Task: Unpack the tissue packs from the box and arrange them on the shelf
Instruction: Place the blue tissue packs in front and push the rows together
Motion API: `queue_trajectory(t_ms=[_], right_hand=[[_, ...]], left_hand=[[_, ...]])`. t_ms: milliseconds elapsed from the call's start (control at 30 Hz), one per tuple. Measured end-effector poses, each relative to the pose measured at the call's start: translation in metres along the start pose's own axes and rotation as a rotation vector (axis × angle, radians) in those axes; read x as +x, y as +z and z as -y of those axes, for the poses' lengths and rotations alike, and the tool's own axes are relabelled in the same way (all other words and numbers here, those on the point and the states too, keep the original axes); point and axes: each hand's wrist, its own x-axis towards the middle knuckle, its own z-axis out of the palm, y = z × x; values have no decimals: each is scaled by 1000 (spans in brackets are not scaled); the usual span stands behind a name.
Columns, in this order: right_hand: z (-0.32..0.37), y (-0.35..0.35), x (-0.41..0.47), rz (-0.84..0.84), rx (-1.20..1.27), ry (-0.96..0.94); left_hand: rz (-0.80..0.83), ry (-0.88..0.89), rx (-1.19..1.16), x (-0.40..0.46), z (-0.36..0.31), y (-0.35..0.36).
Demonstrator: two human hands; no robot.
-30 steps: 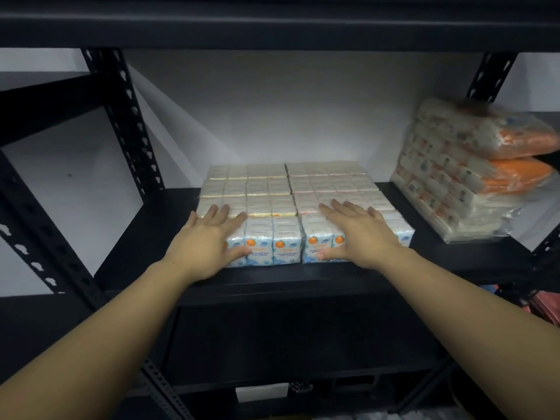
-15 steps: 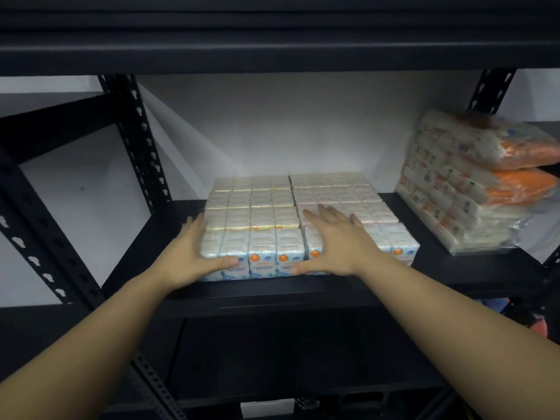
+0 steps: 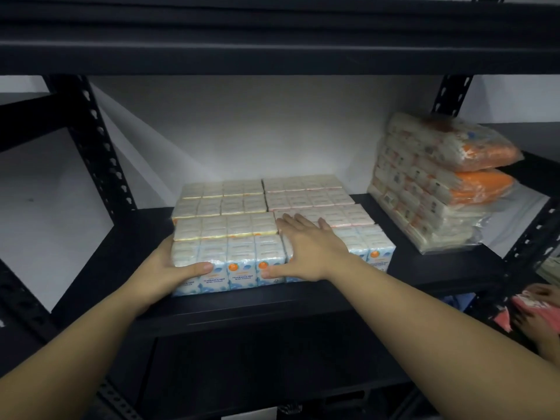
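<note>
Several wrapped multi-packs of mini tissues lie in two columns on the black shelf (image 3: 333, 301). The front left tissue pack (image 3: 230, 265) shows blue-and-white labels with orange dots. My left hand (image 3: 165, 271) grips that pack's left end, with the thumb across its front face and the fingers hidden round the side. My right hand (image 3: 309, 250) lies flat with straight fingers on top of the front right tissue pack (image 3: 377, 247), and its thumb touches the front near the seam between the two packs. The box is out of view.
A stack of bagged orange-and-white tissue packs (image 3: 439, 189) leans at the shelf's right end. Black perforated uprights (image 3: 97, 140) stand at left and right, and an upper shelf (image 3: 272, 40) hangs overhead. A foot (image 3: 539, 325) shows at lower right.
My left hand slid from the top of the front left pack to its left end. My right hand shifted left toward the seam between the packs.
</note>
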Motion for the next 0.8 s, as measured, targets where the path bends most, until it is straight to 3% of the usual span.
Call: queue_trajectory(t_ms=[433,800], right_hand=[[-49,-12,-21,8,-27,28],[-36,-20,-12,9,89,59]], left_hand=[[-61,7,-30,12,-23,56],[-24,9,-50,10,-17,29]])
